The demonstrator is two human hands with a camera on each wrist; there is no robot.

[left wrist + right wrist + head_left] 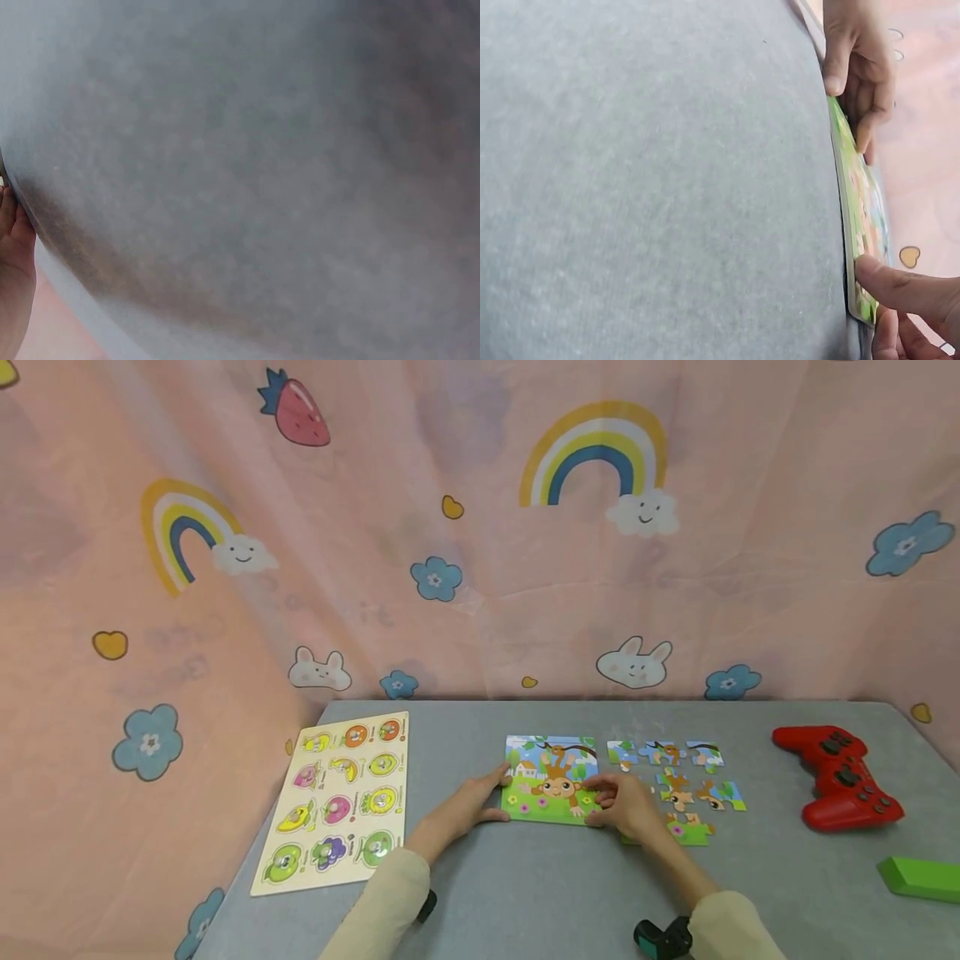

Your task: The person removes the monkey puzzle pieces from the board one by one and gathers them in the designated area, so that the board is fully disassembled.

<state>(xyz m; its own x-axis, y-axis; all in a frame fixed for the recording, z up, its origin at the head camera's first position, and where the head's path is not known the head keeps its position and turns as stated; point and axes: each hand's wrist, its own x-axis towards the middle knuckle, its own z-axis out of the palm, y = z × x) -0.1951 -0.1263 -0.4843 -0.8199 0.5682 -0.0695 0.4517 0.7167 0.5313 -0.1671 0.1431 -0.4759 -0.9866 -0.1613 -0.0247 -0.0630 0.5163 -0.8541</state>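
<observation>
A small square picture board (553, 808) with a cartoon monkey lies on the grey table in the head view. My left hand (468, 803) holds its left edge, thumb by the near corner. At the right edge my right hand (630, 810) pinches the board, its thumb on top in the right wrist view and the other fingers curled at the side. Loose jigsaw pieces (678, 797) with matching monkey artwork lie in rough rows just right of the board, some hidden behind my right hand. The left wrist view is mostly blurred grey tabletop, with part of a hand (15, 262) at its left edge.
On the left lies a large wooden fruit puzzle board (339, 789) with several fruit pieces. A red game controller (840, 781) rests on the right, and a green block (921, 878) sits nearer the right edge. Behind the table hangs a pink patterned curtain (510, 635).
</observation>
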